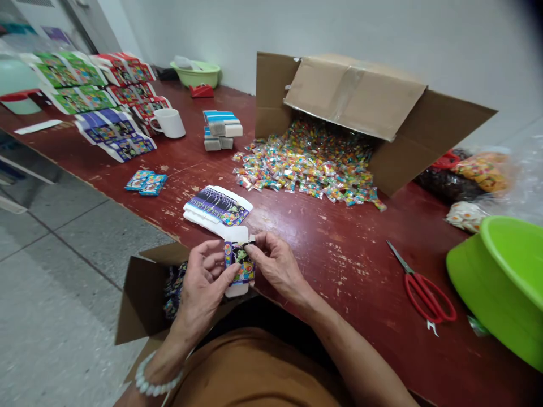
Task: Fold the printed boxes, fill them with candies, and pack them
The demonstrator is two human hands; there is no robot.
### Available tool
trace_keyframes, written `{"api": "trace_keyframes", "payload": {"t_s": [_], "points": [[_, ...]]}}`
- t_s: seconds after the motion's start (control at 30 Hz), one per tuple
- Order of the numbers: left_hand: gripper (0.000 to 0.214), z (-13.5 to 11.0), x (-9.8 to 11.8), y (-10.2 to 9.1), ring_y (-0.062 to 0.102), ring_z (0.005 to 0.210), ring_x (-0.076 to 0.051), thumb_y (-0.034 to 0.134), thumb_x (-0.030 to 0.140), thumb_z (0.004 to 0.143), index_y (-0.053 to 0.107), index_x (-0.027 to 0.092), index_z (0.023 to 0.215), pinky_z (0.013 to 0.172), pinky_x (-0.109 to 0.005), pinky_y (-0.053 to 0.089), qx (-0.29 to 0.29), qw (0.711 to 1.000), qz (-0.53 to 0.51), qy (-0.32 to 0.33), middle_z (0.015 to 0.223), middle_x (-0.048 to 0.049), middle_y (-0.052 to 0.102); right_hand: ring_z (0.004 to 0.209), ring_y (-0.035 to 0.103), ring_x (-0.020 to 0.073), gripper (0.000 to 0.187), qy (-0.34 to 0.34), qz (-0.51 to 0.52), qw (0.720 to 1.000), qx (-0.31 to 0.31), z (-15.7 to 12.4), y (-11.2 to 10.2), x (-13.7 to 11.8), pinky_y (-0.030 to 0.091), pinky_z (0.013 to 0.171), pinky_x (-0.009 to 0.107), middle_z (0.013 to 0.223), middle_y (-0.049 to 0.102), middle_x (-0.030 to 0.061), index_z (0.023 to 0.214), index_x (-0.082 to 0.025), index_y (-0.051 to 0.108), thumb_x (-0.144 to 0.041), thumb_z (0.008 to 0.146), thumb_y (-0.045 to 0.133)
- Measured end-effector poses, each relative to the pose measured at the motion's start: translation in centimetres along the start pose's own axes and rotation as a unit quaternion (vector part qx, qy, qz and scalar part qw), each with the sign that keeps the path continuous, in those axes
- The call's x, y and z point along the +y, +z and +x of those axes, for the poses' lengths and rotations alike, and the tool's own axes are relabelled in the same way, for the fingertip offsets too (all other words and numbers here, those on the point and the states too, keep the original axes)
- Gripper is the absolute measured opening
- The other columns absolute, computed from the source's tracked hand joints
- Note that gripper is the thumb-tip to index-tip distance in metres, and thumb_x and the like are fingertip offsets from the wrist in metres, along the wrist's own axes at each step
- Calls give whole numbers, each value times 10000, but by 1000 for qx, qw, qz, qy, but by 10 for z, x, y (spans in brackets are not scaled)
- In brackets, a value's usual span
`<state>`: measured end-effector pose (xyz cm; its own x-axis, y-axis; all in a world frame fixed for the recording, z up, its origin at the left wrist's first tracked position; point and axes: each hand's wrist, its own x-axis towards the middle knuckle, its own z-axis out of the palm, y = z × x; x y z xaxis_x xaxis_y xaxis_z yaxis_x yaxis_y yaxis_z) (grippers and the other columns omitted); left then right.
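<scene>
- In the head view, the box is between the two hands, over the near edge of the table, just in front of the stack of flat cartons.
- The left hand grips its left side, thumb laid across the lower front; the right hand pinches its upper right corner, thumb on the printed face.
- The top flap and bottom flap stick out, unfolded. Whether the body is squared up or flat, I cannot tell.
- Thin card like this probably dents easily, so light pressure at the edges seems wiser than pushing on the middle of the face.
- The left hand looks best placed to steady the body, leaving the right fingertips to work the small side flap near them.
- Creases should be bent along their scored lines, small flaps before large, lest a tab catch or tear.
</scene>
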<state>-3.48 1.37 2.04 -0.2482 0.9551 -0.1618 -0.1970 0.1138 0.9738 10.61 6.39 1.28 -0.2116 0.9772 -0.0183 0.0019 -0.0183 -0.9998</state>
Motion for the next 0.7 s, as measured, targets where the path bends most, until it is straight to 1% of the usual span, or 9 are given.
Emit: {"api": "trace_keyframes", "payload": {"t_s": [0.1, 0.17, 0.23, 0.37, 0.47, 0.53, 0.6, 0.67, 0.7], "points": [[753, -6, 1, -1, 750, 819, -192, 867, 259, 671, 464, 253, 1307, 710, -259, 595, -2, 999, 26, 26, 1007, -37, 764, 695, 586, 134, 313, 6, 50, 999, 19, -1, 4, 3, 454, 643, 250, 772, 630, -36, 1078, -226, 580, -295, 800, 704], [724, -7, -2, -2, 747, 908, -201, 838, 279, 707, 491, 233, 1342, 761, -257, 594, -11, 999, 43, 32, 1143, -83, 745, 685, 569, 124, 303, -10, 85, 996, 14, -3, 8, 7, 446, 650, 247, 773, 620, -41, 1080, -235, 585, -305, 813, 709], [640, -6, -6, -5, 732, 976, -211, 823, 328, 727, 556, 208, 1295, 795, -257, 590, -8, 998, 40, 40, 1210, -101, 725, 676, 556, 119, 254, -19, 122, 992, -4, -4, 10, 12, 446, 655, 251, 789, 627, -33, 1031, -229, 622, -338, 822, 715], [430, 0, -10, -10, 718, 869, -189, 801, 414, 760, 652, 184, 1091, 738, -247, 590, -40, 999, 20, 20, 1017, -65, 764, 629, 533, 115, 245, 23, 137, 990, -26, -2, 4, 15, 424, 613, 249, 731, 633, -20, 845, -192, 667, -419, 798, 745], [367, 3, -9, -13, 686, 758, -156, 783, 441, 787, 668, 193, 1033, 663, -221, 571, -65, 997, 26, -17, 887, -27, 756, 573, 514, 105, 292, 82, 127, 986, -64, 3, -6, 12, 404, 588, 246, 631, 612, -22, 699, -171, 642, -416, 742, 794], [349, 4, -8, -13, 665, 731, -142, 774, 453, 797, 677, 194, 1009, 647, -209, 554, -75, 996, 46, -22, 867, -18, 746, 585, 546, 106, 283, 105, 155, 980, -72, 6, -11, 9, 426, 613, 246, 653, 635, -27, 759, -174, 661, -362, 671, 853], [341, 4, -7, -11, 659, 742, -136, 785, 452, 787, 671, 187, 969, 669, -204, 546, -73, 996, 54, -9, 871, -18, 742, 623, 588, 113, 359, 106, 176, 976, -72, 7, -11, 7, 452, 643, 249, 713, 667, -27, 868, -185, 682, -322, 613, 894], [419, 4, -5, -8, 669, 746, -137, 824, 430, 749, 628, 205, 1044, 684, -214, 549, -58, 998, 22, -5, 872, -5, 740, 626, 599, 118, 366, 91, 174, 977, -83, 7, -10, 8, 464, 634, 253, 732, 683, -14, 872, -184, 689, -348, 619, 897], [515, 4, -5, -7, 677, 738, -141, 845, 418, 726, 585, 226, 1127, 676, -224, 554, -47, 999, -7, -16, 867, 6, 740, 610, 592, 120, 338, 81, 170, 978, -89, 7, -8, 9, 464, 611, 254, 718, 682, -6, 830, -179, 686, -377, 641, 885]]}}
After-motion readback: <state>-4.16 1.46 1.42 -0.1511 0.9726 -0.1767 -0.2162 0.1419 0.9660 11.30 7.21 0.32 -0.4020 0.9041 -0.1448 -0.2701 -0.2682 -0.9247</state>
